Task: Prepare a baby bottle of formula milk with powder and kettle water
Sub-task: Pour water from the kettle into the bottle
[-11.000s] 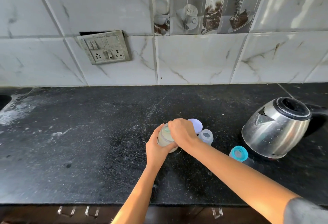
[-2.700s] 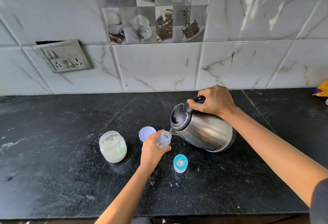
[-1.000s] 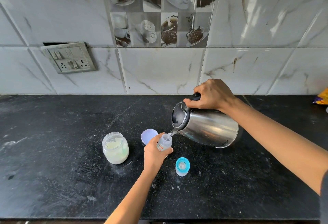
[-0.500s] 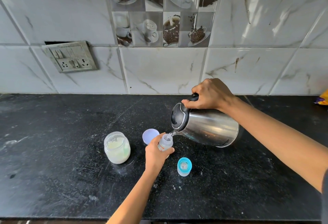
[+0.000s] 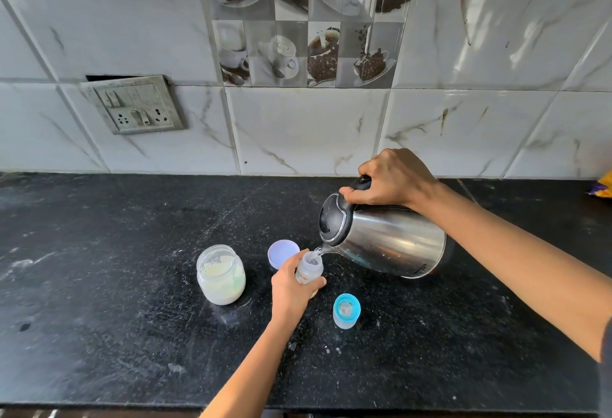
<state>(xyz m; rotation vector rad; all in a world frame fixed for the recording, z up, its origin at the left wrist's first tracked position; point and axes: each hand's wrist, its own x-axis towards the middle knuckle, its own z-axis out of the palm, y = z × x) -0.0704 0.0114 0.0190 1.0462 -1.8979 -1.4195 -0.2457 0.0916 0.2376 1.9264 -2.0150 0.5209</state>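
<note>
While the right hand [image 5: 394, 176] tips the kettle [image 5: 384, 238] into the narrow bottle [image 5: 309, 271] gripped by the left hand [image 5: 291, 288], over-tilting risks scalding spill.

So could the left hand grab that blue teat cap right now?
Probably not yet: the left hand is busy steadying the bottle under the kettle. The blue teat cap stands close by, with nothing between.

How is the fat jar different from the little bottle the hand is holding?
The jar is wide and stands alone on the counter; the bottle is narrow and held by the left hand. The jar holds pale powder; the bottle is getting water from the kettle. Both are see-through and uncapped.
</note>
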